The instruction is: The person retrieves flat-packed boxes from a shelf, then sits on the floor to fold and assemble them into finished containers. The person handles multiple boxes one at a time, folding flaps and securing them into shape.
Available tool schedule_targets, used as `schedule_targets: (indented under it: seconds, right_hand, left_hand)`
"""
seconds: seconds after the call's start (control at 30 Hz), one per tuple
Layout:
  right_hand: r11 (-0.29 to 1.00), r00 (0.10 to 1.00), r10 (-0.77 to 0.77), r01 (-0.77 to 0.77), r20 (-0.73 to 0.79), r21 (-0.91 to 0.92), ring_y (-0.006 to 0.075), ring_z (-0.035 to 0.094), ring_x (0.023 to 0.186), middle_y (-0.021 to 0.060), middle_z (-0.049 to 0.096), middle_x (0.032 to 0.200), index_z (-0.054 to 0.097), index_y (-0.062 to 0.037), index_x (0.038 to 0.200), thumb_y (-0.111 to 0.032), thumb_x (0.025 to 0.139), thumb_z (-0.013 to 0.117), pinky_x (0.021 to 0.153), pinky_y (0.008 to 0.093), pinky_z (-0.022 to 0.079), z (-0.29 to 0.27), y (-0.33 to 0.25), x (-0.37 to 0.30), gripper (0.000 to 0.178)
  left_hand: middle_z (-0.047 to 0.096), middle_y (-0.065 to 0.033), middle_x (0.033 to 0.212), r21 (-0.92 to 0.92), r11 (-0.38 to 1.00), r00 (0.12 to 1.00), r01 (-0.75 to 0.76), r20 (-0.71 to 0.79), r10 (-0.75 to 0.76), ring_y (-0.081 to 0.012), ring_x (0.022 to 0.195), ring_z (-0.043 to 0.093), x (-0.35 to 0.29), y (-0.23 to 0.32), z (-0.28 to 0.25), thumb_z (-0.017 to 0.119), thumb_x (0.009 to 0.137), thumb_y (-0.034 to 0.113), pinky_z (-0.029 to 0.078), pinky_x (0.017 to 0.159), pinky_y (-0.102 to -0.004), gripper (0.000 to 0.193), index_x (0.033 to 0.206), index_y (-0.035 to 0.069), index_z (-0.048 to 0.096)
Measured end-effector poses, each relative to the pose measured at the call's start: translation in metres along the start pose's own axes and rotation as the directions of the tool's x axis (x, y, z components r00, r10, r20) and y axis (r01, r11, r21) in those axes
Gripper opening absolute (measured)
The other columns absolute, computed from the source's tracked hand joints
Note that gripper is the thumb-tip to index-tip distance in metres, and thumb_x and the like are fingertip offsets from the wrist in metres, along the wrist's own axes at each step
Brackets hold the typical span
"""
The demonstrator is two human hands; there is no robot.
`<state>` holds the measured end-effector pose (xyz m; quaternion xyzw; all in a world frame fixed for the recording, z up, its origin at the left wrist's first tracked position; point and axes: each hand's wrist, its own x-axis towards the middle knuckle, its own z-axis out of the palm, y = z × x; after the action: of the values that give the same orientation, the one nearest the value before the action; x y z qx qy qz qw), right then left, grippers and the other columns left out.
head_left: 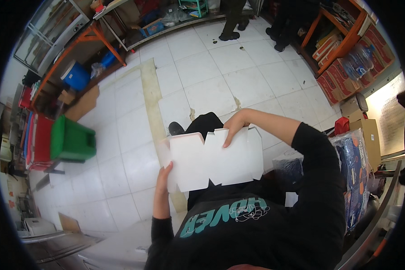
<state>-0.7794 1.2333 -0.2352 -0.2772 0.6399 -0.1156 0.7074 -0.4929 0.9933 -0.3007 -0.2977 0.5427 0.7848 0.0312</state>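
I record a floor of white square tiles beyond the grip, with dark joints and brown worn patches ahead of the right hand. A yellowish strip runs ahead from near the left hand. Two people stand well ahead of the right hand; I see the legs of one person and, further right, another person in dark clothing.

Both hands hold a notched white card level above the wearer's lap. Each grip is narrow: the left thumb presses the card's left edge, the right thumb its far edge; the other fingers are mostly hidden behind it. I note V-shaped cuts in the near and far edges. I cannot tell whether it is one sheet or several.

Tile extends left of the left hand to a green container, whose inside I cannot see. Further ahead on that side, a blue drum sits beneath an orange-framed table. Right of the right hand stand plastic-wrapped packs and a brown box; further ahead, clear bottles rest against red-printed cartons, contents unseen.
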Motion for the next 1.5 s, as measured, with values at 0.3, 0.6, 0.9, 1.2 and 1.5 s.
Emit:
schedule_targets:
  seconds: [0.3,0.6,0.9,1.2,1.5]
  right_hand:
    - [0.888,0.866,-0.286,0.079,-0.410,-0.453,0.0312,0.067,0.090,0.0188,0.068,0.100,0.064,-0.0004,0.112,-0.044,0.073,0.075,0.080,0.0405,0.052,0.038,0.021,-0.020,0.059]
    - [0.889,0.649,-0.231,-0.162,-0.725,-0.428,0.0357,0.066,0.084,0.0160,0.068,0.086,0.061,-0.0067,0.111,-0.041,0.083,0.067,0.072,0.0460,0.051,0.097,0.034,-0.017,0.044]
    - [0.901,0.465,-0.336,-0.095,-0.819,-0.424,0.0325,0.065,0.084,0.0125,0.067,0.093,0.059,-0.0093,0.110,-0.026,0.079,0.069,0.072,0.0427,0.051,0.120,0.044,0.008,0.037]
    - [0.814,0.348,-0.468,-0.187,-0.812,-0.549,0.0339,0.059,0.102,0.0153,0.060,0.112,0.053,-0.0080,0.123,-0.016,0.070,0.072,0.088,0.0442,0.047,0.125,0.028,0.030,0.057]
    - [0.801,0.516,-0.504,-0.020,-0.693,-0.598,0.0343,0.060,0.108,0.0180,0.061,0.118,0.047,-0.0107,0.134,-0.056,0.059,0.081,0.092,0.0403,0.048,0.007,-0.020,0.000,0.093]
  left_hand:
    - [0.061,-0.0135,0.113,-0.085,0.996,0.999,0.000,-0.044,-0.004,-0.0207,0.099,0.060,-0.007,-0.018,0.034,0.058,0.094,0.034,0.047,0.085,-0.0312,0.052,0.125,-0.008,0.051]
    - [0.062,-0.0123,0.110,-0.124,0.991,0.999,0.041,-0.022,-0.044,-0.0198,0.097,0.060,0.011,-0.040,0.031,0.059,0.093,0.034,0.046,0.084,-0.0296,0.052,0.124,-0.008,0.052]
    - [0.062,-0.0137,0.113,-0.209,0.973,0.995,0.094,0.036,-0.088,-0.0235,0.099,0.062,0.026,-0.059,0.015,0.056,0.093,0.035,0.048,0.086,-0.0323,0.053,0.126,-0.007,0.050]
    - [0.060,-0.0149,0.117,-0.366,0.922,0.992,0.125,0.064,-0.110,-0.0223,0.103,0.060,0.027,-0.064,0.006,0.058,0.093,0.030,0.047,0.089,-0.0313,0.053,0.129,-0.008,0.047]
    - [0.063,-0.0121,0.112,-0.179,0.982,0.998,-0.052,0.017,0.055,-0.0184,0.098,0.062,0.029,-0.022,0.023,0.058,0.095,0.027,0.049,0.084,-0.0307,0.045,0.125,-0.005,0.052]
